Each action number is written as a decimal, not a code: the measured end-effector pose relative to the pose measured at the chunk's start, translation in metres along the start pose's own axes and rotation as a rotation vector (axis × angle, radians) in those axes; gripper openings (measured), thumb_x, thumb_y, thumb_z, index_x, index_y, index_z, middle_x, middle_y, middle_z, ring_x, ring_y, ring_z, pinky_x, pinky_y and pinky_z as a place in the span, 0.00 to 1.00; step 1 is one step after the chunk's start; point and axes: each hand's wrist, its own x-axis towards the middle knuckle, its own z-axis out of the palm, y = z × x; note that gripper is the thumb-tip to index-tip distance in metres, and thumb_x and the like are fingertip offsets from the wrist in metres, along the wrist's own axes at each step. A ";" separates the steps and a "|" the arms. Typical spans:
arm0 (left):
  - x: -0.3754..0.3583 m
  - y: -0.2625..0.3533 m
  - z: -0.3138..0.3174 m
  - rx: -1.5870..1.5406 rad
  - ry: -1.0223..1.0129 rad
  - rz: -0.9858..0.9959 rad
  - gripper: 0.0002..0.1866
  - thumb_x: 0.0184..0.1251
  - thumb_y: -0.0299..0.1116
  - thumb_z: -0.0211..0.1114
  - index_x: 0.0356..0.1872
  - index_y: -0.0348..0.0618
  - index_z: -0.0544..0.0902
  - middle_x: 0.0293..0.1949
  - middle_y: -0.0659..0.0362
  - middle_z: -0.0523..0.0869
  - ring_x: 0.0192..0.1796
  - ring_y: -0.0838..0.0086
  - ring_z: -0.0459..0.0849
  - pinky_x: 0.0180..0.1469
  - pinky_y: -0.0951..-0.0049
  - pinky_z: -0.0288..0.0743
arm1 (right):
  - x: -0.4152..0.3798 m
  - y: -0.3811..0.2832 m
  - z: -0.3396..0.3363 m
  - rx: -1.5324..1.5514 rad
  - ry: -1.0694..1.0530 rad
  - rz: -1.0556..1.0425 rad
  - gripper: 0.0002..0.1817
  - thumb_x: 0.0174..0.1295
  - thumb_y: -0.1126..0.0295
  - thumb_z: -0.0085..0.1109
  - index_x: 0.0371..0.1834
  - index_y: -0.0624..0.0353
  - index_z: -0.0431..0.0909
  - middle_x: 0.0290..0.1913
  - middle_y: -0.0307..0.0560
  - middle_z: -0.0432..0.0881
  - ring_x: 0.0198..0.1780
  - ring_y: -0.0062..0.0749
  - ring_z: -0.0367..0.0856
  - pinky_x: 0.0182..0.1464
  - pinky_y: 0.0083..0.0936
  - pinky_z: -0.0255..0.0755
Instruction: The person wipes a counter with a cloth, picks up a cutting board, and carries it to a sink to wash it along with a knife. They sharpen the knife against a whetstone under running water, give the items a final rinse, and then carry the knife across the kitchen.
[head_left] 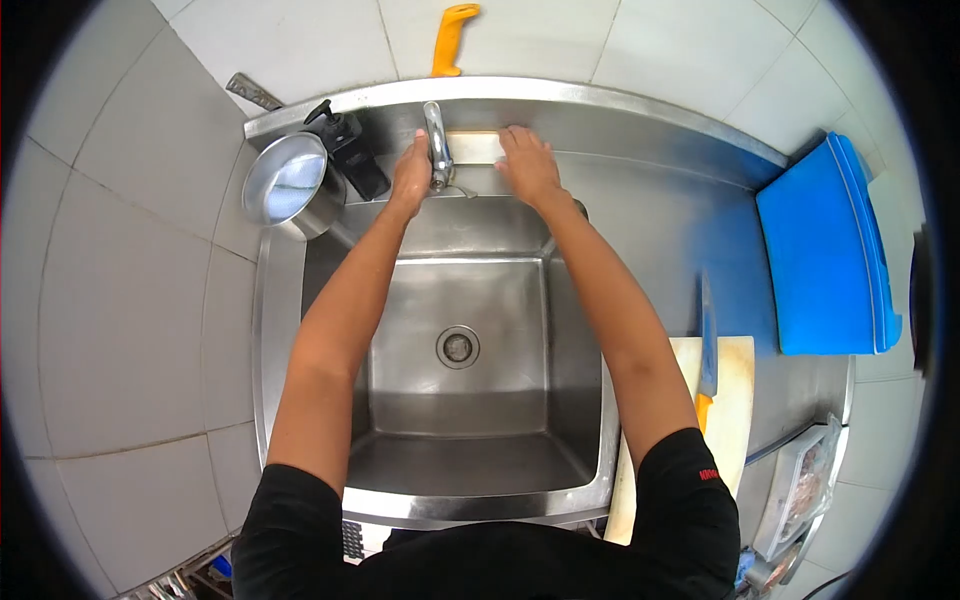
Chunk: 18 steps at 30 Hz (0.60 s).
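Both my arms reach over the steel sink (pixel 460 300) to its back ledge. My left hand (pixel 410 176) is just left of the chrome faucet (pixel 436 145), its fingers close together and pointing away; whether it grips anything is hidden. A pale, flat board-like piece (pixel 474 148) lies behind the faucet, against the backsplash. My right hand (pixel 530 168) rests on the right end of this piece, fingers bent over it. No water shows at the faucet.
Left of the faucet stand a black pump bottle (pixel 350 150) and a steel pot (pixel 288 182). A knife (pixel 708 340) lies on a cutting board (pixel 735 400) at right, before a blue container (pixel 825 250). An orange handle (pixel 452 40) shows at the back wall.
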 end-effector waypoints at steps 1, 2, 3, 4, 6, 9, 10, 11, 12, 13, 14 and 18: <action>-0.001 0.002 0.001 -0.057 -0.087 -0.043 0.37 0.72 0.59 0.34 0.60 0.32 0.71 0.57 0.41 0.75 0.60 0.56 0.72 0.65 0.66 0.58 | 0.001 0.001 -0.004 -0.027 -0.046 0.063 0.25 0.56 0.62 0.62 0.57 0.53 0.70 0.59 0.45 0.68 0.63 0.39 0.63 0.57 0.42 0.63; 0.000 0.001 0.004 -0.064 -0.081 -0.046 0.37 0.72 0.59 0.34 0.60 0.32 0.71 0.57 0.41 0.75 0.60 0.56 0.72 0.65 0.66 0.58 | 0.002 0.003 -0.008 -0.056 -0.089 0.126 0.23 0.56 0.61 0.62 0.55 0.52 0.71 0.57 0.44 0.68 0.62 0.38 0.64 0.56 0.43 0.63; 0.004 -0.001 0.009 -0.129 -0.089 -0.048 0.38 0.72 0.59 0.33 0.60 0.31 0.71 0.57 0.41 0.74 0.60 0.57 0.72 0.65 0.66 0.58 | 0.003 0.005 -0.014 -0.060 -0.092 0.119 0.23 0.56 0.61 0.62 0.55 0.52 0.71 0.57 0.44 0.68 0.62 0.38 0.64 0.56 0.43 0.63; 0.005 -0.005 0.012 -0.194 -0.097 -0.051 0.39 0.72 0.59 0.32 0.61 0.30 0.70 0.57 0.41 0.74 0.60 0.58 0.72 0.65 0.66 0.57 | 0.001 0.006 -0.021 -0.116 -0.142 0.138 0.20 0.56 0.61 0.62 0.52 0.52 0.73 0.54 0.45 0.70 0.60 0.39 0.66 0.54 0.43 0.64; -0.002 -0.002 0.009 -0.231 -0.102 -0.065 0.36 0.72 0.57 0.36 0.59 0.29 0.71 0.56 0.42 0.75 0.59 0.59 0.73 0.64 0.66 0.59 | -0.006 0.016 -0.021 -0.172 -0.196 0.158 0.18 0.56 0.61 0.62 0.48 0.53 0.75 0.52 0.45 0.72 0.58 0.40 0.68 0.53 0.42 0.65; -0.029 0.001 0.009 -0.157 0.126 0.052 0.29 0.71 0.50 0.44 0.53 0.29 0.74 0.51 0.46 0.78 0.52 0.63 0.77 0.57 0.67 0.66 | -0.015 0.031 -0.006 -0.011 -0.161 0.109 0.13 0.57 0.60 0.61 0.42 0.53 0.76 0.46 0.48 0.76 0.51 0.46 0.74 0.48 0.42 0.67; -0.041 -0.004 0.010 -0.049 0.353 0.177 0.24 0.70 0.46 0.48 0.49 0.30 0.76 0.47 0.49 0.81 0.46 0.65 0.79 0.50 0.69 0.71 | -0.025 0.027 -0.014 0.043 -0.155 0.137 0.13 0.58 0.60 0.60 0.40 0.55 0.76 0.43 0.51 0.77 0.48 0.48 0.75 0.48 0.42 0.68; -0.055 -0.011 0.010 -0.176 0.299 0.022 0.19 0.67 0.42 0.51 0.45 0.33 0.76 0.43 0.52 0.81 0.41 0.69 0.80 0.43 0.71 0.71 | -0.035 0.022 -0.022 0.096 -0.147 0.167 0.13 0.60 0.60 0.58 0.37 0.58 0.77 0.40 0.53 0.79 0.45 0.49 0.77 0.47 0.42 0.69; -0.068 -0.022 0.013 -0.307 0.243 -0.134 0.14 0.65 0.38 0.54 0.42 0.36 0.76 0.39 0.54 0.82 0.35 0.73 0.80 0.36 0.74 0.72 | -0.049 0.015 -0.030 0.092 -0.151 0.174 0.13 0.60 0.60 0.58 0.37 0.58 0.77 0.40 0.53 0.79 0.45 0.49 0.77 0.47 0.42 0.69; -0.080 -0.028 0.019 -0.426 0.115 -0.251 0.13 0.65 0.38 0.54 0.41 0.37 0.76 0.36 0.56 0.81 0.32 0.74 0.78 0.32 0.75 0.70 | -0.064 0.005 -0.040 0.156 -0.129 0.311 0.13 0.61 0.59 0.57 0.37 0.58 0.76 0.39 0.54 0.79 0.44 0.51 0.77 0.46 0.43 0.69; -0.089 -0.031 0.027 -0.545 -0.015 -0.366 0.12 0.66 0.39 0.55 0.40 0.38 0.75 0.34 0.57 0.81 0.29 0.76 0.77 0.29 0.77 0.68 | -0.078 -0.005 -0.051 0.218 -0.104 0.443 0.13 0.62 0.59 0.55 0.37 0.59 0.76 0.38 0.56 0.79 0.43 0.53 0.77 0.45 0.44 0.69; -0.084 -0.001 0.057 -0.771 -0.105 -0.448 0.15 0.71 0.41 0.51 0.41 0.37 0.72 0.44 0.52 0.79 0.39 0.71 0.79 0.35 0.77 0.72 | -0.148 -0.032 -0.082 0.209 -0.185 0.588 0.15 0.63 0.57 0.53 0.36 0.60 0.76 0.37 0.58 0.81 0.42 0.57 0.78 0.44 0.46 0.70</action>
